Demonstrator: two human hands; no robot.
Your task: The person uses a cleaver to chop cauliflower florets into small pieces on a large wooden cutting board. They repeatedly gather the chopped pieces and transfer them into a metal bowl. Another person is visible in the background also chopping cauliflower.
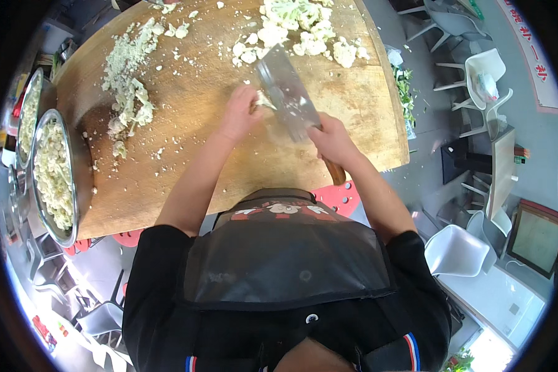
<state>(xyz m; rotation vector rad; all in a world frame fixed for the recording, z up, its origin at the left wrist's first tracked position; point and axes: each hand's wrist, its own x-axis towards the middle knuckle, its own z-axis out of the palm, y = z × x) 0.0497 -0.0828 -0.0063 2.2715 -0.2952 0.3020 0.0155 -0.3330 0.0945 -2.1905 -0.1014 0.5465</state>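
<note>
My right hand grips the wooden handle of a broad cleaver, its blade angled up and to the left over a wooden cutting board. Just left of the blade, my left hand has its fingers curled around a small cauliflower piece, whose pale end shows beside the steel. White bits stick to the blade. Beyond the cleaver lies a pile of cauliflower florets. A heap of cauliflower crumbs and trimmings spreads over the left part of the board.
Two metal bowls hold cut cauliflower at the left: a near bowl and a far bowl. Red perforated stools show below the board's near edge. Green leaves lie beyond its right edge, with white chairs farther right.
</note>
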